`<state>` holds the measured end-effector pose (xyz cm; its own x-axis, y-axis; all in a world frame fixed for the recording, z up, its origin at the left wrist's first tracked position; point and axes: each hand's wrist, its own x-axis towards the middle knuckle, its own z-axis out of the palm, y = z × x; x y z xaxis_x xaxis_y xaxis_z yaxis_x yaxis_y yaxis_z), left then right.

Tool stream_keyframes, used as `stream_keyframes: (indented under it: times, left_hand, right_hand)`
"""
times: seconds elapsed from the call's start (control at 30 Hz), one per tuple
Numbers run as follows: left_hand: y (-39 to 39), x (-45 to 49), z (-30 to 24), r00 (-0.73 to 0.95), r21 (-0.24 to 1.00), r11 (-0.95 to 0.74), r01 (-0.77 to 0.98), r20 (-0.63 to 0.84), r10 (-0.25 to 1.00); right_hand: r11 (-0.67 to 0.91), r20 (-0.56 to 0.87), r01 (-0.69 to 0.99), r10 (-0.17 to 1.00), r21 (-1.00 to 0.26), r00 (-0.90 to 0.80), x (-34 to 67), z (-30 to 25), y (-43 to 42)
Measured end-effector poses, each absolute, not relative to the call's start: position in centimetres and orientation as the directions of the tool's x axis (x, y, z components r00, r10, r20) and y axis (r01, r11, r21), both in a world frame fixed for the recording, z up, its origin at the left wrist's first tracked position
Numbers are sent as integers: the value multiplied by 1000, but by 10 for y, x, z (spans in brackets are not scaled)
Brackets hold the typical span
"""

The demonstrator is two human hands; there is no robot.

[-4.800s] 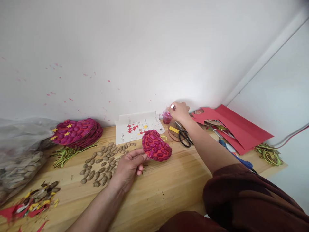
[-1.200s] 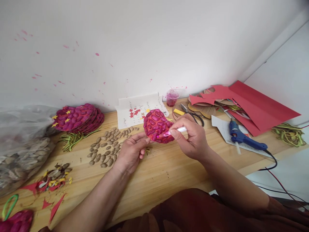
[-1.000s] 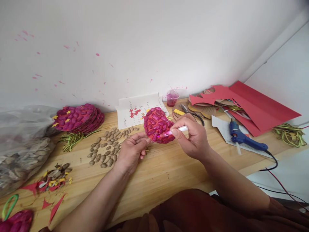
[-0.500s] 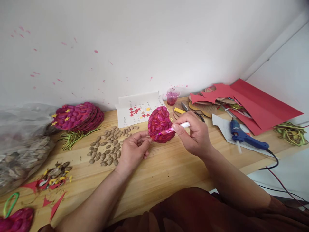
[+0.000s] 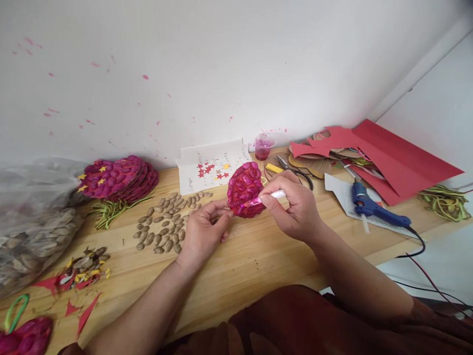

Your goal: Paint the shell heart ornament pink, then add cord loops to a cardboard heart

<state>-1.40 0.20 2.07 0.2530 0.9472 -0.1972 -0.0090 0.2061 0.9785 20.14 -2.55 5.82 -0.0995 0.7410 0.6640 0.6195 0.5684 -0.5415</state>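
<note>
My left hand (image 5: 204, 230) pinches the lower left edge of a pink-red shell-covered disc (image 5: 245, 188) and holds it tilted above the wooden table (image 5: 244, 266). My right hand (image 5: 293, 207) grips a small white brush (image 5: 272, 195) whose pink tip touches the disc's lower right part. A small plastic cup of pink paint (image 5: 263, 146) stands by the wall behind the disc.
Loose brown shells (image 5: 166, 229) lie left of my hands. A stack of finished discs (image 5: 116, 178) sits further left, a bag of shells (image 5: 29, 227) at far left. Scissors (image 5: 295, 171), a blue glue gun (image 5: 373, 212) and red paper (image 5: 377, 158) lie to the right. A star sheet (image 5: 210, 167) leans on the wall.
My right hand left the paint cup and brought the brush to the disc. The left hand lifted the disc off the table and turned it more edge-on in the last second.
</note>
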Motion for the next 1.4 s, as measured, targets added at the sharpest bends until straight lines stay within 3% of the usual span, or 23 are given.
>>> stream_keyframes:
  times: [0.2,1.4]
  left_hand:
    - [3,-14,20,252,978,207,4,-201,947]
    - [5,-17,15,261,983,185,24,-184,948]
  right_hand:
    - [593,672,633,725,-498,-151,208,59,-23]
    - [575,638,607,757,-549,-141,215,56,-21]
